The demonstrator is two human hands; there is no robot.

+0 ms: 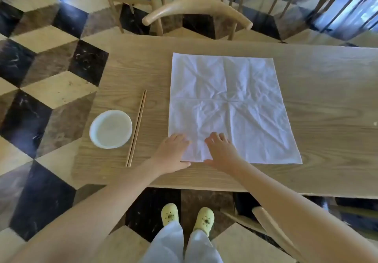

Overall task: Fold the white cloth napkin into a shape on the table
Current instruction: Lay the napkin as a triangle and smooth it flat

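- Yellow clogs point(188, 216) stand on the patterned floor below the surface point(327, 103).
- Left hand point(173, 154), flat and unclenched, presses the near-left corner of the white cloth napkin point(231, 103).
- Right hand point(222, 152), fingers spread, rests just beside it on the unfolded, creased napkin.
- Chopsticks point(136, 127) lie between the napkin and a white bowl point(111, 128).

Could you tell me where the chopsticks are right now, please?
In the head view, the chopsticks lie on the table, between the white bowl on their left and the napkin on their right.

1 head-worn camera looks forward and steeply down, close above the table point(327, 103).
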